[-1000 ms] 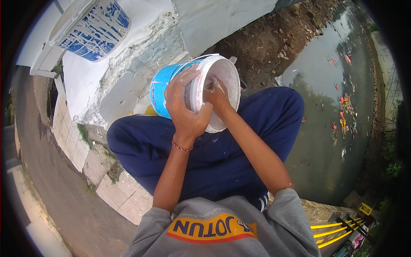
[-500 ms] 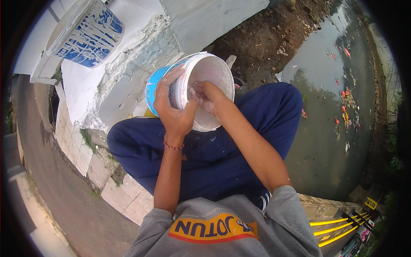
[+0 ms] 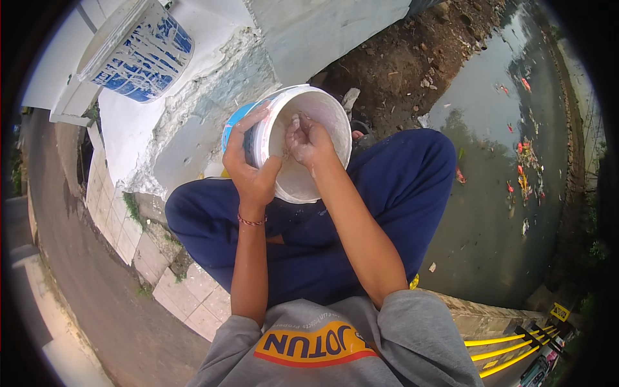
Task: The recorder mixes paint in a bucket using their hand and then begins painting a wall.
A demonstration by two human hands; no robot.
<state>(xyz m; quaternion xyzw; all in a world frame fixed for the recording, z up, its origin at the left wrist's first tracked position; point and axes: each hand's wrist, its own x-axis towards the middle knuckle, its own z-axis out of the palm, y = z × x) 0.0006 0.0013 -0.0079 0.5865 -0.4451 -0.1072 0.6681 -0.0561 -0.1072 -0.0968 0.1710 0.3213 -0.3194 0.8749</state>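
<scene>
We see the bucket (image 3: pixel 330 119), white at the rim and inside with blue on its outer side, in the middle of the scene, just beyond the dark blue trousers (image 3: pixel 387 187) of the crossed legs. It lies tilted, its mouth turned toward us and a little to the right, its base toward the far left; whether the legs or the ledge bears its weight, we cannot tell. Our left hand (image 3: pixel 250 171) is half wrapped around its left side, fingers spread along the outer wall and thumb at the near left of the rim. Our right hand (image 3: pixel 311 143) reaches into the mouth with its fingers loosely curled; we cannot tell whether they close on anything. We judge the bucket to be plastic: stiff, light unless there is much in the hidden bottom, and not fragile. The whitish smears on our fingers and its inner wall suggest a slippery or chalky surface, so we would trust the thicker rim and the outer wall more than the inside. A second bucket (image 3: pixel 145 58), blue and streaked white, stands on the white ledge (image 3: pixel 126 132) at the far left.
</scene>
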